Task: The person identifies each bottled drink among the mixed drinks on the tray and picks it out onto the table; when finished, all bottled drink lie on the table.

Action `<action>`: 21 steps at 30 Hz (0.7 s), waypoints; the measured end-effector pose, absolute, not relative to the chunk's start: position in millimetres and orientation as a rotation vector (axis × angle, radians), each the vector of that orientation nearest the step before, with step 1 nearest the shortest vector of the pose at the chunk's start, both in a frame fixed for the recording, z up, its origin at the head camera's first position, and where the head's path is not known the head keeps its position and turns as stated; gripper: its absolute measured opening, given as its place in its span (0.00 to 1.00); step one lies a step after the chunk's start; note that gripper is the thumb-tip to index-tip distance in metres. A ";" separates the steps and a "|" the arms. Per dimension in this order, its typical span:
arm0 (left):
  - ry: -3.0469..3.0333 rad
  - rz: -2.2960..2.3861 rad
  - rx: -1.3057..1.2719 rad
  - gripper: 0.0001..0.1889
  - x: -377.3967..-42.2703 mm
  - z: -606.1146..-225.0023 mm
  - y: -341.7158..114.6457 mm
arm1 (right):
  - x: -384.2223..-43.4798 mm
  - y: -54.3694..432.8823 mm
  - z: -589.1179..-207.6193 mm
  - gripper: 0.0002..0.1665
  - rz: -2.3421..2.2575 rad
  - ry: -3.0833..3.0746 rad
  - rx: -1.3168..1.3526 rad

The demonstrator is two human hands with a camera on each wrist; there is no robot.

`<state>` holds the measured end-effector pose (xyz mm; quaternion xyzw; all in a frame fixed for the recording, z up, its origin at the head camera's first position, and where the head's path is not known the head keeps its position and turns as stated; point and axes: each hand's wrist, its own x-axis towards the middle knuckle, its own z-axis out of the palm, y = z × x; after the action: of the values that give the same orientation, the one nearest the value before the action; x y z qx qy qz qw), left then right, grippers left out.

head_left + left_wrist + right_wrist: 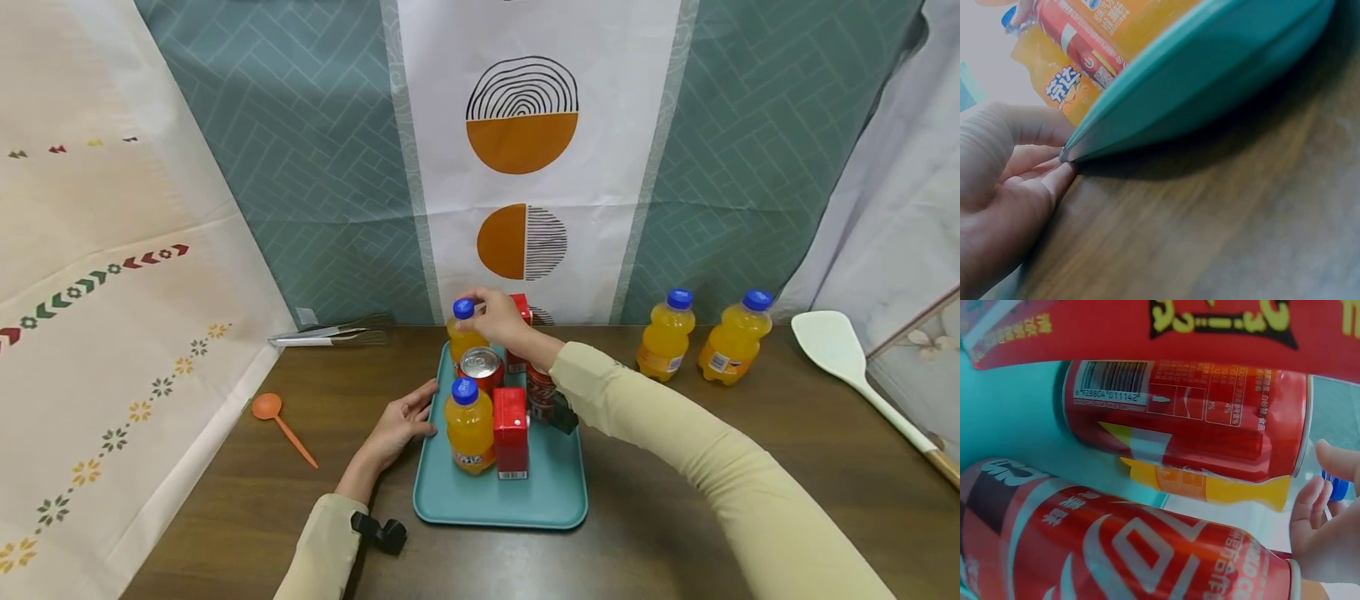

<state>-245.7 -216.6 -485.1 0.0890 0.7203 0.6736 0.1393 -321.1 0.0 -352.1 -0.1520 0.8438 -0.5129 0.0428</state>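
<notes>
My left hand pinches the left rim of a teal tray, thumb over the edge and fingers below in the left wrist view. At the tray's back left corner, my right hand holds the blue cap of an upright orange soda bottle. In front of that bottle stands a red soda can, with another red can to its right, partly hidden by the right forearm. A second orange soda bottle and a red drink carton stand nearer the front. Another red carton is behind, partly covered.
Two more orange soda bottles stand on the wooden table at the back right. A white spatula lies along the right side. On the left are an orange spoon and metal utensils near the curtain.
</notes>
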 end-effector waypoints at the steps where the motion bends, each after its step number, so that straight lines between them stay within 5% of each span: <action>1: 2.084 1.943 0.251 0.41 -245.4 -485.1 -216.8 | -319.5 0.2 -352.5 0.24 -1.565 2.594 -0.491; 10: 2.083 1.942 0.212 0.42 -245.4 -486.2 -215.4 | -313.6 8.5 -336.7 0.22 -1.586 2.684 -0.625; 21: 2.077 1.953 0.240 0.42 -247.1 -486.6 -215.1 | -311.7 20.8 -261.9 0.24 -1.786 2.710 -0.819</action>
<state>-247.1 -215.1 -486.6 0.0830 0.7188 0.6759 0.1399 -311.7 20.8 -261.9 -0.2433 0.8053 -0.5308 -0.1025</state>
